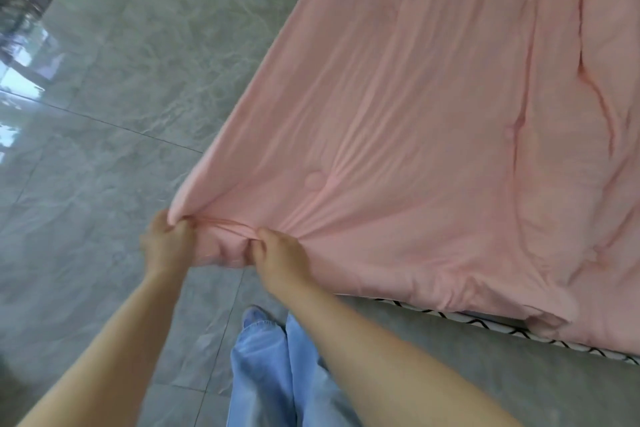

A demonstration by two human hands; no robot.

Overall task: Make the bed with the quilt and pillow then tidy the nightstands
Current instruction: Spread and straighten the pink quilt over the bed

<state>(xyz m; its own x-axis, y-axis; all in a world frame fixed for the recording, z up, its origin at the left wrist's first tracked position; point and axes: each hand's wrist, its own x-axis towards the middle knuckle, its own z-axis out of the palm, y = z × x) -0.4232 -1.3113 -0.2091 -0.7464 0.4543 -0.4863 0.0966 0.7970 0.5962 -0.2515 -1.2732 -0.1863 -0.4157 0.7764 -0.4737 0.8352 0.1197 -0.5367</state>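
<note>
This is a bedroom in a home. A bed (519, 331) fills the right side, its edge showing a black-and-white zigzag print, and a soft pink quilt (415, 114) with tufted buttons is spread across it. The floor (121, 97) is large polished grey tiles with a marbled pattern, glossy enough to mirror bright daylight at the far left, as from a window or glass door. The person at the bed's corner wears loose light-blue jeans (273, 374) and soft footwear, the casual dress of someone at home.
</note>
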